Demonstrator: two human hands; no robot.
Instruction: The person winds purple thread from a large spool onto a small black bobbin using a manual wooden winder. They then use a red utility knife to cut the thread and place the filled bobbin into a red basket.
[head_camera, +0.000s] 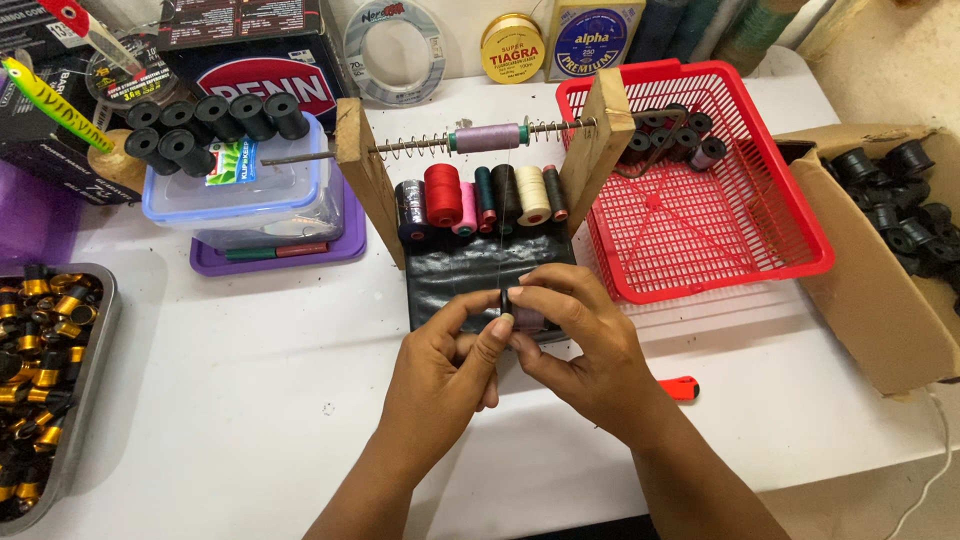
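The left hand (440, 365) comes up from the bottom edge, the wrist bent a little, the fingers curled and the thumb pressed against a small black bobbin (520, 318). The right hand (590, 345) meets it from the other side, its fingers closed around the same bobbin, so both hands grip it together. The bobbin is held just above the white table (250, 400), in front of a black mat (460, 275), and it has some pale purple thread on it. A thin thread (500, 230) runs up from the bobbin to a purple spool (487, 137) on a metal rod.

At the far left stands a metal tray (95, 330) full of gold and black small parts, too many to count. Behind it, a clear plastic box (240, 190) carries seven black bobbins (215, 125) on its lid, and it rests on a purple lid (280, 250).

In the middle is a wooden frame (365, 180) with two upright boards. The rod with springs passes between them. Under the rod I count seven thread spools (475, 195): black, red, pink, teal, black, cream and dark red.

To the right lies a red basket (760, 180), close behind the right hand, with about six dark bobbins in its far corner. A small red tool (680, 387) lies on the table beside the right forearm. At the far right is a cardboard box (860, 270) with many black bobbins, which I cannot count exactly.
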